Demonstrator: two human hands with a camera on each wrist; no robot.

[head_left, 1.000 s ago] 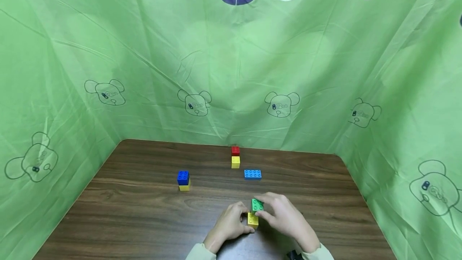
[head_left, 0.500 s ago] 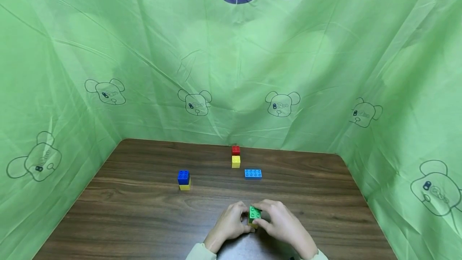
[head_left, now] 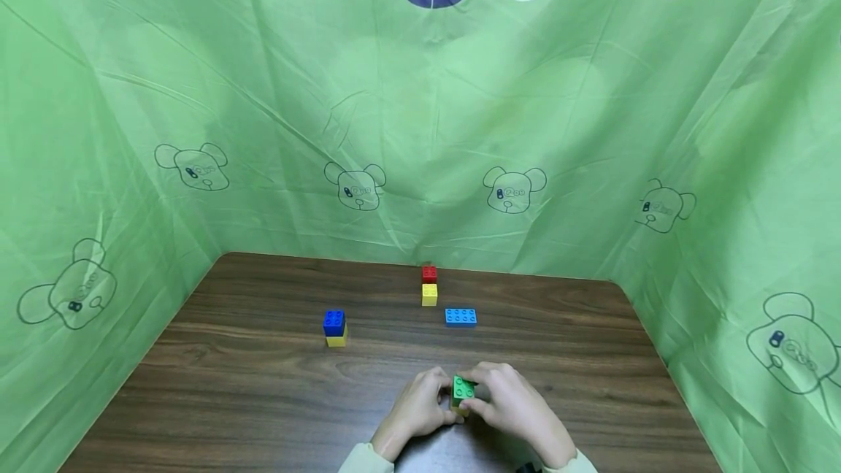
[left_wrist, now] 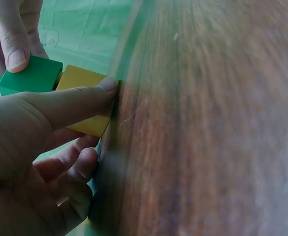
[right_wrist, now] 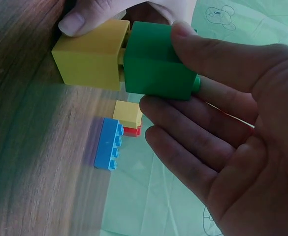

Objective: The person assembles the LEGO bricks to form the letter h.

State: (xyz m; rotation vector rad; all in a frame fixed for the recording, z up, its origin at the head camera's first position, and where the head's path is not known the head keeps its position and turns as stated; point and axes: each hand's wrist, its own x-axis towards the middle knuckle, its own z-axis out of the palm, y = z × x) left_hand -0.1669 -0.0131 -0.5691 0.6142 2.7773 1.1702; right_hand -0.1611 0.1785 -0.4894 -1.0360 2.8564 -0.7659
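Observation:
A green toy brick (right_wrist: 156, 61) sits over a yellow toy brick (right_wrist: 92, 56) on the table; a narrow gap with the yellow studs shows between them in the right wrist view. My left hand (head_left: 418, 406) pinches the yellow brick (left_wrist: 83, 78), its thumb along one side low by the tabletop. My right hand (head_left: 515, 401) pinches the green brick (head_left: 463, 389) from the right between thumb and fingers. From above, the green brick covers most of the yellow one.
A dark blue brick (head_left: 333, 322) stacked on a yellow brick (head_left: 336, 341) stands at the left. Further back are a light blue brick (head_left: 461, 317), a yellow brick (head_left: 429, 295) and a red brick (head_left: 429, 274). Green cloth (head_left: 427, 115) hangs behind the wooden table (head_left: 263, 385).
My right hand has moved the green brick toward me, from behind the yellow brick's top to over it. My left hand has stayed on the yellow brick.

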